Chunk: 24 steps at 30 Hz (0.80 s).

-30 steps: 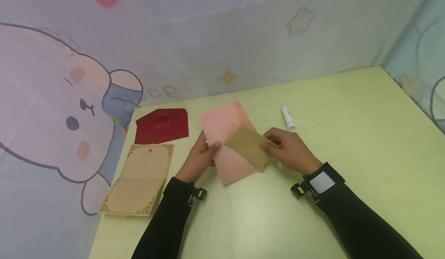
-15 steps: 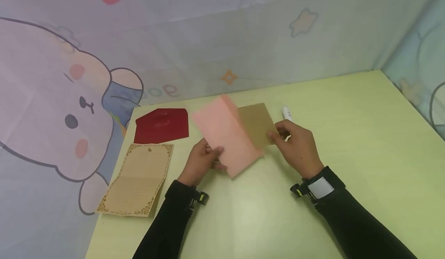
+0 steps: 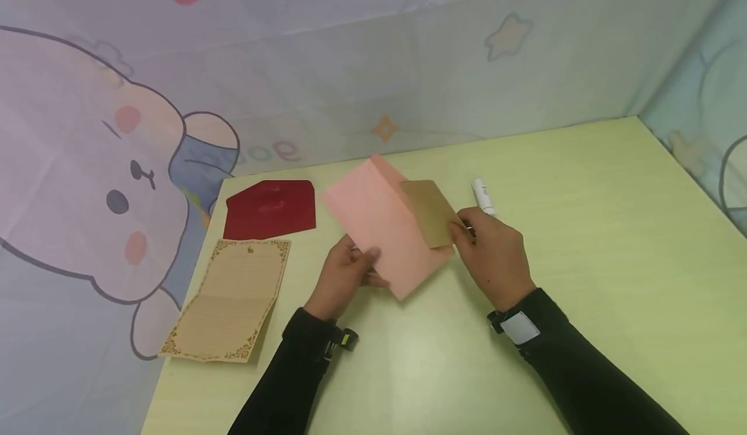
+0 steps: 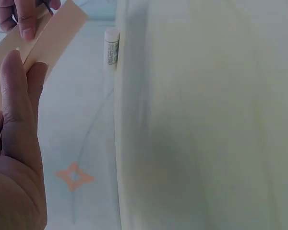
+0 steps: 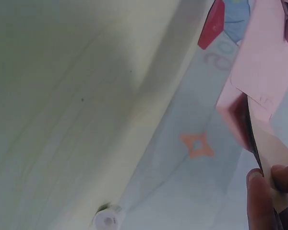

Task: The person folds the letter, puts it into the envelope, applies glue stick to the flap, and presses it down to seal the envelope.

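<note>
My left hand (image 3: 343,274) holds a pink envelope (image 3: 382,224) by its lower left edge, thumb on the front and fingers behind. A folded tan paper (image 3: 430,211) is pinched between thumb and fingers of my right hand (image 3: 496,253). In the right wrist view, the far end of the tan paper (image 5: 273,143) meets the mouth of the pink envelope (image 5: 264,57); how deep it reaches cannot be told. Both things are held above the table. The fingertips behind the envelope are partly hidden.
A red envelope (image 3: 271,209) lies at the back left of the table (image 3: 583,240). Nearer sits a creased tan letter sheet (image 3: 227,299) with an ornate border. Behind my right hand is a white glue-stick-like tube (image 3: 482,195). A printed cloth (image 3: 327,52) hangs behind.
The tan paper has gone from lying across the pink envelope's front to its right-hand opening, moving right and then slightly back left. The envelope has tilted further in my left hand.
</note>
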Tool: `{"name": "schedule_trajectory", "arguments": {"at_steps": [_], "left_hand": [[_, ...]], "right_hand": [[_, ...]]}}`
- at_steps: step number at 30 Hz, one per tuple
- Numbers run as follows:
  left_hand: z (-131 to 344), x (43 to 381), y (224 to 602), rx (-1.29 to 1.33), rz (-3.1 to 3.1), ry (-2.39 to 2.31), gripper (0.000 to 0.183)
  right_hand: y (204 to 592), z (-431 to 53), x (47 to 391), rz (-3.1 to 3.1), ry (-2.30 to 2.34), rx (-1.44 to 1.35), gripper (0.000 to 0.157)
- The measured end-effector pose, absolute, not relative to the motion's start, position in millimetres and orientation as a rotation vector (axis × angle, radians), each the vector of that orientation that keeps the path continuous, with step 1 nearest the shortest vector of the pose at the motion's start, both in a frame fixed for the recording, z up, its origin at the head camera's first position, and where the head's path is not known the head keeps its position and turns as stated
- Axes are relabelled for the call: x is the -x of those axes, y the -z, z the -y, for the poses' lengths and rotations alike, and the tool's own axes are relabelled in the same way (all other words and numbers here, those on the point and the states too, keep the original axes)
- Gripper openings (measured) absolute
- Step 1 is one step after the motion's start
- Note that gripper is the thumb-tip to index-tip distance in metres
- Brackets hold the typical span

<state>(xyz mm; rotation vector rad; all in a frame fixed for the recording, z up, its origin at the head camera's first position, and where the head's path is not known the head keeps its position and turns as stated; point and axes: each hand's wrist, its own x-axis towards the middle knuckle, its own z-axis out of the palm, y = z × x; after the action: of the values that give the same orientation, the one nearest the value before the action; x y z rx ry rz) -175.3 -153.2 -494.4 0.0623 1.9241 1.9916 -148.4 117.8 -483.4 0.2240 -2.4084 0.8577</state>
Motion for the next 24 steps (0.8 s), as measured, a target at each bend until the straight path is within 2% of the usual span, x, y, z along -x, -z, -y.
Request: {"name": "schedule_trajectory", "arguments": {"at_steps": [11, 18, 24], "left_hand": [[149.6, 172.1, 495.7, -0.142, -1.920, -1.998, 0.039], [148.3, 170.9, 494.9, -0.168, -1.932, -2.010, 0.038], [150.0, 170.6, 496.8, -0.219, -1.925, -2.004, 0.035]], "right_hand": [[490.0, -115.5, 147.8, 2.367, -0.671, -0.352, 0.019], [488.1, -115.6, 146.8, 2.526, -1.018, -0.263, 0.017], [488.1, -118.8, 146.3, 2.586, -1.400, -0.151, 0.032]]}}
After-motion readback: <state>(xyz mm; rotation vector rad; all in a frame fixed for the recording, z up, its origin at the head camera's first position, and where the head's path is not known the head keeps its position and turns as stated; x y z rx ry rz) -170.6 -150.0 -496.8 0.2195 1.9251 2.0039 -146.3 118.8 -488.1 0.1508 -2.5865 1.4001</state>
